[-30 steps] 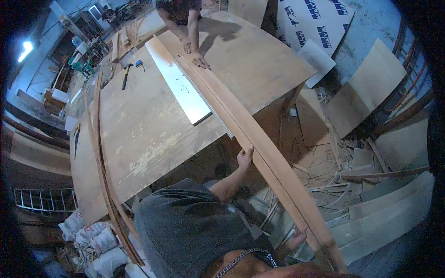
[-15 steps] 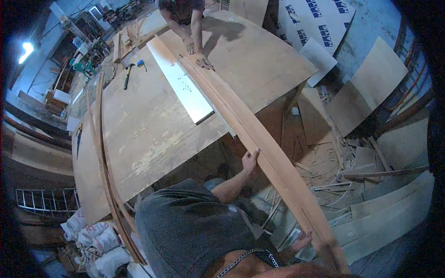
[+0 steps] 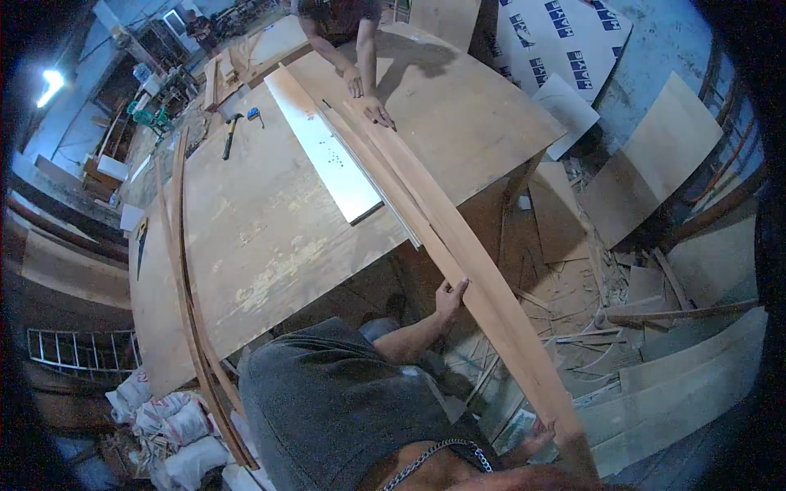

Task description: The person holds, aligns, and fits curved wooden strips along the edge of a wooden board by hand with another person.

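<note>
My left hand [image 3: 450, 299] is closed on the left edge of a narrow wooden strip [image 3: 407, 206], its thumb lying on top. Close against that strip lies a long wider wooden board [image 3: 483, 286], which slants from the table down past my right side. Nearer to me, my right hand [image 3: 539, 438] grips the edge of the wide board close to its near end; part of the hand is hidden. Across the table a co-worker's hands [image 3: 375, 110] press flat on the far end of the boards. A white panel [image 3: 332, 159] lies beside the strip.
The large plywood table [image 3: 246, 245] carries a hammer [image 3: 232, 137], a blue tape measure [image 3: 253, 113] and long thin strips [image 3: 182, 245] on its left. A handsaw [image 3: 142, 244] lies at its left edge. Offcuts [image 3: 577, 335] litter the floor right; sheets [image 3: 655, 155] lean there.
The wide board's far end and the co-worker's hands have shifted right. A gap between board and strip has become visible. The board's near end has swung slightly left, and my left hand sits slightly lower.
</note>
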Available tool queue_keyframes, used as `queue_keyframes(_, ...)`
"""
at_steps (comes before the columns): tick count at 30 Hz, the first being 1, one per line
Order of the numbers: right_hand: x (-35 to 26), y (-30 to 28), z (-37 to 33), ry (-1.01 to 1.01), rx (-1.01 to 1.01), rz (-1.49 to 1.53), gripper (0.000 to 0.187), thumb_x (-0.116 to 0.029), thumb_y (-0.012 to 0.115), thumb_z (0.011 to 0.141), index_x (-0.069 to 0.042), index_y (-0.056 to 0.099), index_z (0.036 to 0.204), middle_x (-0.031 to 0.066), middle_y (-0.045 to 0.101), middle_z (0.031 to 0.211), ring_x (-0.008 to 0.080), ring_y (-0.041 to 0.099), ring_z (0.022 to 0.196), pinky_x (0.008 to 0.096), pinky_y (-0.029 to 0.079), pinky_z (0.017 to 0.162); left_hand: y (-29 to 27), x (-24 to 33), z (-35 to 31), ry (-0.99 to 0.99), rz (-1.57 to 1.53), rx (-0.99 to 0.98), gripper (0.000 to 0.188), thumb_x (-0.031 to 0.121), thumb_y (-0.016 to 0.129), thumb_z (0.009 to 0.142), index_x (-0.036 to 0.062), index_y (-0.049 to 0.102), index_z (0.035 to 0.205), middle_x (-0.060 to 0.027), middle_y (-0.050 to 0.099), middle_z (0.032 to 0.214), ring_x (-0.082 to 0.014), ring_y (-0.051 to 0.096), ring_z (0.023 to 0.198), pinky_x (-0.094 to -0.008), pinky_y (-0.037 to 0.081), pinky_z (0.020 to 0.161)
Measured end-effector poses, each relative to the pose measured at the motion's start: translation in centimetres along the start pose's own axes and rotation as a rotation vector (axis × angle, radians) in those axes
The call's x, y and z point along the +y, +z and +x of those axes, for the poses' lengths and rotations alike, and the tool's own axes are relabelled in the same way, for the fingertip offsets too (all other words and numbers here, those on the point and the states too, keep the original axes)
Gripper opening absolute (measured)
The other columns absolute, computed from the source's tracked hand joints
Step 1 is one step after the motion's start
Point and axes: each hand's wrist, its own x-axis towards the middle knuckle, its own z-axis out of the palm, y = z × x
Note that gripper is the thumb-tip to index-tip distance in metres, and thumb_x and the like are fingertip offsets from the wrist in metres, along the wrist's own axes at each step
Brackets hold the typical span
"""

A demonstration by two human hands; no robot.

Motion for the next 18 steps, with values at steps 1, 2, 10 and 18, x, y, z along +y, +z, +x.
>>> queue_keyframes(1, 0.1, 0.2, 0.0, -0.001, -0.004, -0.003, 0.041, -0.019, 0.052, 0.078, 0.005, 0.043, 0.11, 0.0191, 0.046, 0.109, 0.0278, 0.045, 0.101, 0.0372, 0.04, 0.087, -0.2, -0.2, 0.1, 0.0, -0.01, 0.008, 0.034, 0.022, 0.062, 0.078, -0.0009, 0.051, 0.101, -0.01, 0.059, 0.091, -0.017, 0.057, 0.083, -0.0287, 0.047, 0.074)
queue_keyframes(2, 0.3, 0.3, 0.0, 0.005, -0.01, -0.006, 0.041, -0.019, 0.052, 0.078, 0.005, 0.043, 0.11, 0.0191, 0.045, 0.109, 0.0279, 0.045, 0.101, 0.0372, 0.04, 0.087, -0.3, -0.2, 0.0, 0.0, -0.011, 0.01, 0.034, 0.022, 0.062, 0.078, -0.0009, 0.051, 0.101, -0.01, 0.059, 0.091, -0.017, 0.057, 0.083, -0.0287, 0.047, 0.074)
queue_keyframes(10, 0.8, 0.5, -0.9, 0.001, -0.007, -0.012, 0.042, -0.019, 0.052, 0.078, 0.006, 0.043, 0.11, 0.0193, 0.045, 0.11, 0.028, 0.044, 0.102, 0.0373, 0.039, 0.088, -0.1, -0.1, -0.7, -0.078, -0.032, -0.079, 0.04, 0.025, 0.063, 0.077, -0.0014, 0.05, 0.104, -0.0099, 0.058, 0.094, -0.0165, 0.057, 0.083, -0.0284, 0.047, 0.072)
queue_keyframes(18, 2.4, 0.3, -0.9, 0.022, -0.018, 0.019, 0.042, -0.019, 0.053, 0.078, 0.006, 0.043, 0.111, 0.0196, 0.044, 0.111, 0.0281, 0.043, 0.104, 0.0373, 0.039, 0.089, 2.0, 0.9, -5.5, -0.084, 0.122, -0.119, 0.04, 0.027, 0.064, 0.076, -0.0017, 0.052, 0.101, -0.01, 0.059, 0.091, -0.0162, 0.057, 0.08, -0.0279, 0.047, 0.069)
